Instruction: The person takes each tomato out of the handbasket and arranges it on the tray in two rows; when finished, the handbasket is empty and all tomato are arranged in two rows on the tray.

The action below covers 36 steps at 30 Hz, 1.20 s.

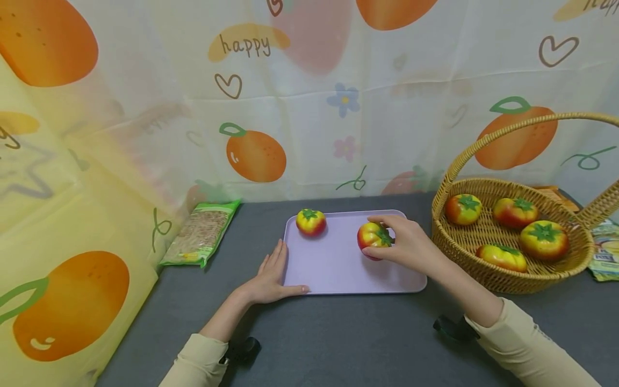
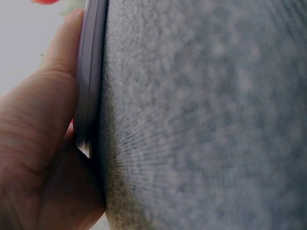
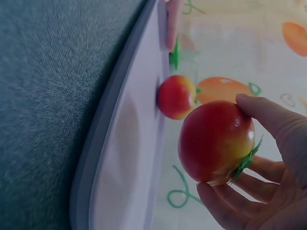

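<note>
My right hand point(image 1: 410, 243) holds a red-and-yellow toy tomato point(image 1: 374, 236) between thumb and fingers, over the right part of a lilac tray point(image 1: 333, 269). In the right wrist view this tomato point(image 3: 213, 143) hangs above the tray surface, its green leafy top turned toward the palm. Another tomato point(image 1: 311, 222) sits at the tray's back left corner. At the near left corner, my left hand point(image 1: 270, 277) rests against the tray, fingers straight along the left side and thumb at the front edge. The left wrist view shows that thumb point(image 2: 53, 76) against the tray's rim point(image 2: 90, 67).
A wicker basket point(image 1: 488, 282) with a tall arched handle stands to the right, with several more tomatoes inside. A green-edged packet point(image 1: 200, 234) lies to the left of the tray. Another packet point(image 1: 606, 250) shows behind the basket. A fruit-printed cloth point(image 1: 309, 118) hangs behind the grey table point(image 1: 338, 338).
</note>
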Available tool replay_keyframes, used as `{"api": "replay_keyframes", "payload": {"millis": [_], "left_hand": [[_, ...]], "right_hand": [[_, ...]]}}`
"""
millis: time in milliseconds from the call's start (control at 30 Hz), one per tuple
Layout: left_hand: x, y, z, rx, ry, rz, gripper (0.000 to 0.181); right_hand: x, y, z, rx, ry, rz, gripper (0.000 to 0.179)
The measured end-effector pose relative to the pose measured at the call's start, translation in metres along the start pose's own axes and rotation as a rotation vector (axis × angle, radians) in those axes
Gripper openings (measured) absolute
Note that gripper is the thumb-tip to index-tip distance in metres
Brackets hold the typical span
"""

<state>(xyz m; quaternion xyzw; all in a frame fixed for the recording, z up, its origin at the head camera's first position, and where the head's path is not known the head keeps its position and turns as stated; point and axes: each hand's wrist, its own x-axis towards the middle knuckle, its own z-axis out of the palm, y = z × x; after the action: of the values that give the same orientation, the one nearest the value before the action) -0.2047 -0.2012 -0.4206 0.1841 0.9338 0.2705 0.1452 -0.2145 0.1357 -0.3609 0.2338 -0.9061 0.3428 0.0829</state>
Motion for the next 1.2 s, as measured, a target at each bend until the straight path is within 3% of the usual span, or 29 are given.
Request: {"api": "replay_keyframes", "payload": {"millis": [267, 800, 1200], "left_hand": [[-0.001, 0.000, -0.001, 0.008, -0.003, -0.007, 0.123], [0.000, 0.000, 0.001, -0.005, 0.001, -0.017, 0.123], [0.002, -0.001, 0.002, 0.003, 0.000, -0.028, 0.123]], "right_hand": [[0.028, 0.003, 0.015, -0.048, -0.017, -0.016, 0.063], [0.073, 0.001, 0.029, -0.145, -0.171, 0.048, 0.062], [0.095, -0.003, 0.041, -0.237, -0.256, 0.060, 0.064]]}}
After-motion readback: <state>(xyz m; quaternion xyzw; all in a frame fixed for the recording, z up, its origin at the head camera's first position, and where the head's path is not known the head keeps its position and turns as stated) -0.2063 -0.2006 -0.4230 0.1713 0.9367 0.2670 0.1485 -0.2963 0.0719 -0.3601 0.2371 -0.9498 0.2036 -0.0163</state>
